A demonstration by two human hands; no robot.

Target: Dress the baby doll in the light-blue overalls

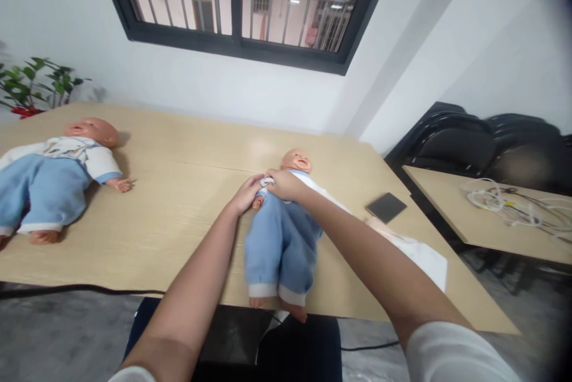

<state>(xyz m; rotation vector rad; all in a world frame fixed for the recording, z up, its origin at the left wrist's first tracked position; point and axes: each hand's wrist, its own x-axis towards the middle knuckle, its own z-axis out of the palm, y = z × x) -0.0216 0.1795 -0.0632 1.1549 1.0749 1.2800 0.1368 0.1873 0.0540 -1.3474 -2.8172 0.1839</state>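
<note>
The doll (284,233) lies on its back on the surface (179,203), long axis leading away from me, head farthest. My right hand (285,184) crosses its chest, fingers pinched on the white sleeve (267,182); my left hand (247,195) meets it from outside, grip hidden.

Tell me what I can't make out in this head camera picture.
In the head view:
Middle doll: chest mostly hidden by the right hand and forearm.
Left doll: one arm's end cut off by the picture's left edge.
White item: partly behind the forearm; material unclear.
Cables: too blurred to trace.
</note>
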